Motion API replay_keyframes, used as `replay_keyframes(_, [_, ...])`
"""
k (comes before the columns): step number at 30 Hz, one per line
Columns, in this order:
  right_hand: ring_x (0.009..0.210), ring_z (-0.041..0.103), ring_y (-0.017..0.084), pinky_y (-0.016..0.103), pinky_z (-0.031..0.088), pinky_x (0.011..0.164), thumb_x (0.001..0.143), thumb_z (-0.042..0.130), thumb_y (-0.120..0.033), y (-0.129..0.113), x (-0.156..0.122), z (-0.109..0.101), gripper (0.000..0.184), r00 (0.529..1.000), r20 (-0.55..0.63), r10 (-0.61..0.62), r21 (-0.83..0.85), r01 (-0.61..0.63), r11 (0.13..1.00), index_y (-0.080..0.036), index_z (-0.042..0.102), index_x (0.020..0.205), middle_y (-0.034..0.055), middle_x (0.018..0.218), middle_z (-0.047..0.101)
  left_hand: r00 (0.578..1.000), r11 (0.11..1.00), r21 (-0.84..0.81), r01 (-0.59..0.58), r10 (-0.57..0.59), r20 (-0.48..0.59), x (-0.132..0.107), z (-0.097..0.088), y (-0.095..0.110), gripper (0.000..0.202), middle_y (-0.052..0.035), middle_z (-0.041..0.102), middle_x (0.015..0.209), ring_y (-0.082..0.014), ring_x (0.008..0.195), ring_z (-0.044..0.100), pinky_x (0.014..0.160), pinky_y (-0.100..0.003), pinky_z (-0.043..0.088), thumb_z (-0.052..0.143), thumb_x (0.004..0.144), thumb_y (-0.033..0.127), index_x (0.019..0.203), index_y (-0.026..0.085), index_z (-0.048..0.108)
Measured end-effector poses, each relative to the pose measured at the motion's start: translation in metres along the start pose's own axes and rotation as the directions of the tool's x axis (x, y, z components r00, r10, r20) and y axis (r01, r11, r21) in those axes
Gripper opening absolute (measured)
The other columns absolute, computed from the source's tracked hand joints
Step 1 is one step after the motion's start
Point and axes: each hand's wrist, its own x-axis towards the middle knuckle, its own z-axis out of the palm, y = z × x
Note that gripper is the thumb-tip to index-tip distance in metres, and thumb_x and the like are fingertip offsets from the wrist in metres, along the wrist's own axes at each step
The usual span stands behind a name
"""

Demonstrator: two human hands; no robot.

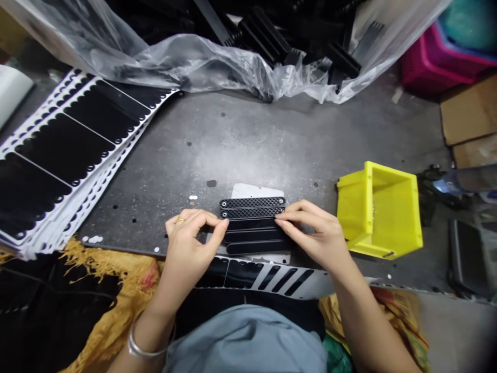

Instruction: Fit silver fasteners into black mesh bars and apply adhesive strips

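Several narrow black plastic bars with rounded ends lie side by side in front of me. The two far lattice bars [252, 203] show a ribbed pattern and a small round fitting at each end. The nearer smooth-topped bars [254, 246] look flat and plain. My left hand [194, 235] is closed, thumb and forefinger pinched at the left end of a smooth black strip [251, 224]. At that strip's right end, my right hand [310, 228] is closed in a pinch too. Whether the strip is apart from a bar beneath it cannot be made out.
A light plate [252, 190] lies under the bars. The partly used black sticker sheet [240, 273] hangs at the table's front edge. Stacked sticker sheets [77, 134] lie left, a yellow bin [353, 207] stands right, and a plastic bag [217, 62] of black parts fills the back.
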Motion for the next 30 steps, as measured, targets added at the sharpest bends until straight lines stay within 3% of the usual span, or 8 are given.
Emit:
replay_keyframes(4, [0.086,0.067,0.016,0.031,0.056,0.077,0.098,0.066,-0.017,0.004,0.004,0.006,0.013,0.998,0.046,-0.048,-0.004,0.048,0.999,-0.023,0.075,0.105,0.0039,0.097,0.068,1.000,1.000,0.020,-0.023,0.023,0.005,0.003,-0.001,-0.002,0.021,0.0033,0.075,0.085,-0.0209,0.091,0.067,0.096,-0.041,0.036,0.065,0.097,0.036,0.078,0.025,0.066])
replay_keyframes(9, [0.094,0.065,0.019,0.035,0.056,0.083,0.098,0.065,-0.016,-0.010,-0.028,-0.009,0.017,0.981,-0.167,-0.097,-0.276,0.048,0.960,-0.022,0.072,0.113,0.0075,0.105,0.063,0.999,0.993,0.115,-0.027,0.023,0.034,-0.016,-0.013,0.000,0.019,0.0013,0.076,0.092,-0.0211,0.087,0.067,0.088,-0.038,0.039,0.059,0.102,0.041,0.093,0.026,0.068])
replay_keyframes(12, [0.095,0.068,0.018,0.032,0.056,0.083,0.099,0.066,-0.019,-0.020,-0.070,-0.023,0.016,0.999,-0.046,0.007,-0.309,-0.021,0.951,-0.021,0.069,0.114,0.0067,0.108,0.068,0.991,0.975,0.187,-0.123,0.109,0.081,-0.044,-0.017,0.009,0.017,-0.0003,0.076,0.097,-0.0222,0.089,0.067,0.089,-0.038,0.039,0.061,0.102,0.042,0.103,0.026,0.067])
replay_keyframes(15, [0.088,0.070,0.018,0.033,0.053,0.076,0.103,0.058,-0.019,-0.022,-0.100,-0.023,0.017,0.994,0.107,0.023,-0.428,0.025,0.904,-0.020,0.068,0.116,0.0062,0.106,0.074,0.952,0.940,0.191,-0.283,0.252,0.171,-0.066,-0.010,0.024,0.009,0.0004,0.076,0.097,-0.0216,0.093,0.067,0.094,-0.039,0.035,0.064,0.101,0.033,0.105,0.026,0.066])
replay_keyframes(18, [0.092,0.071,0.022,0.035,0.052,0.074,0.103,0.054,-0.012,-0.025,-0.110,-0.008,0.022,0.999,0.006,-0.047,-0.528,0.043,0.848,-0.018,0.069,0.117,0.0120,0.115,0.074,0.927,0.933,0.129,-0.337,0.304,0.221,-0.072,0.002,0.034,0.012,0.0019,0.075,0.095,-0.0185,0.089,0.066,0.093,-0.039,0.032,0.055,0.104,0.022,0.104,0.026,0.067])
replay_keyframes(21, [0.099,0.070,0.023,0.036,0.056,0.080,0.099,0.060,-0.010,-0.034,-0.106,0.014,0.028,0.985,-0.077,-0.152,-0.450,0.102,0.887,-0.017,0.068,0.125,0.0158,0.121,0.071,0.924,0.952,0.050,-0.301,0.278,0.263,-0.070,0.009,0.039,0.019,0.0022,0.074,0.092,-0.0176,0.087,0.064,0.092,-0.039,0.031,0.049,0.106,0.022,0.099,0.026,0.067])
replay_keyframes(24, [0.100,0.070,0.022,0.036,0.060,0.083,0.099,0.062,-0.014,-0.042,-0.098,0.036,0.036,0.969,-0.084,-0.234,-0.253,0.206,0.945,-0.017,0.064,0.135,0.0136,0.112,0.071,0.932,0.975,-0.009,-0.223,0.216,0.292,-0.069,0.009,0.044,0.024,0.0019,0.072,0.090,-0.0179,0.087,0.062,0.092,-0.040,0.032,0.046,0.107,0.026,0.095,0.025,0.066])
replay_keyframes(30, [0.098,0.070,0.020,0.034,0.063,0.083,0.097,0.066,-0.016,-0.038,-0.096,0.050,0.043,0.971,-0.157,-0.181,0.098,0.198,0.975,-0.024,0.063,0.140,0.0100,0.109,0.068,0.933,0.980,-0.120,-0.159,0.189,0.308,-0.074,0.014,0.049,0.026,0.0014,0.069,0.087,-0.0187,0.085,0.062,0.088,-0.038,0.038,0.044,0.107,0.024,0.092,0.026,0.065])
